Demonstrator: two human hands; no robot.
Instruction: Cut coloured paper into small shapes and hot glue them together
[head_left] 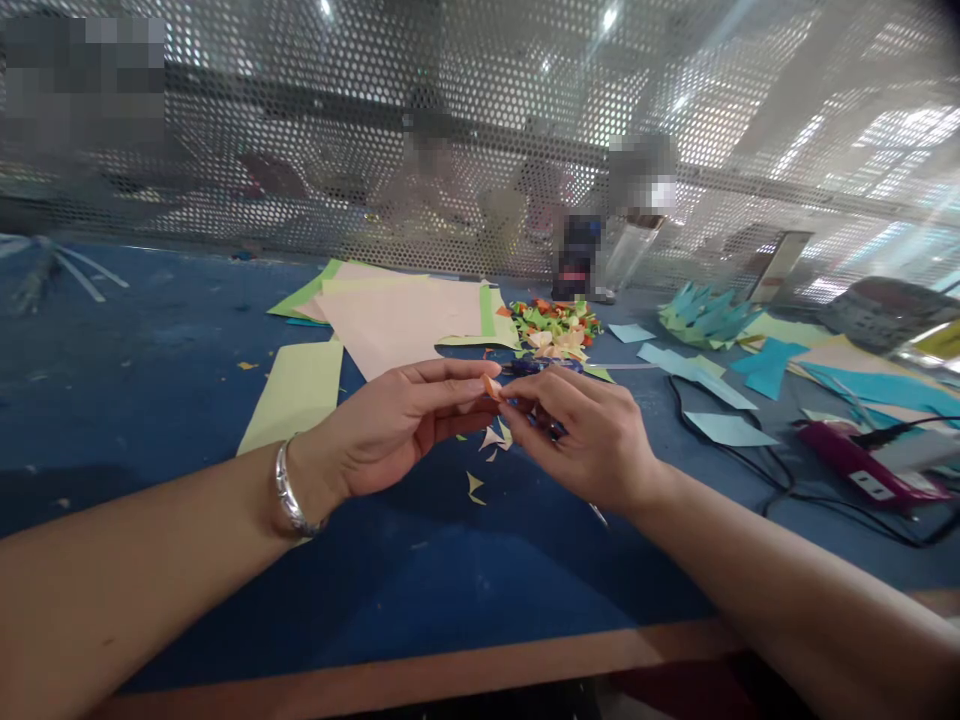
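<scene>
one orange paper piece (491,388) between left hand (397,418) and right hand (592,430), both pinching it

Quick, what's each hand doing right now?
Left hand: closed, pinching a small narrow orange paper piece.
Right hand: closed, fingertips at that piece; anything else held can't be told.

Near table edge (420,673) passable; mesh panel (360,125) blocks beyond.
</scene>
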